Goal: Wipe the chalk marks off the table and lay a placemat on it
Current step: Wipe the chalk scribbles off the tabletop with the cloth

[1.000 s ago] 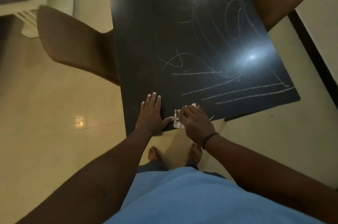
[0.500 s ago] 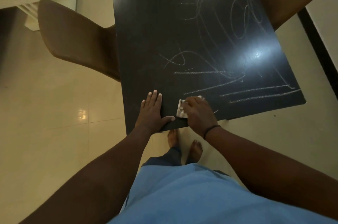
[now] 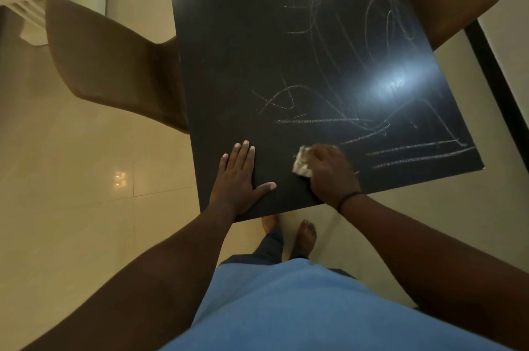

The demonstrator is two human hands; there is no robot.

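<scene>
Wiping at the near edge, chalk waiting on the far side

The right hand (image 3: 332,171) squeezed a crumpled white cloth (image 3: 301,163) on the black table (image 3: 229,64); the left hand (image 3: 237,179) lay flat, fingers straight. The chalk marks (image 3: 415,151) ran long toward 3 o'clock from the cloth, more scribbles at 12. Brown chairs (image 3: 108,64) stood at both sides. No placemat showed.

Head-worn view, steeply down over near table (image 3: 229,64) edge.
</scene>
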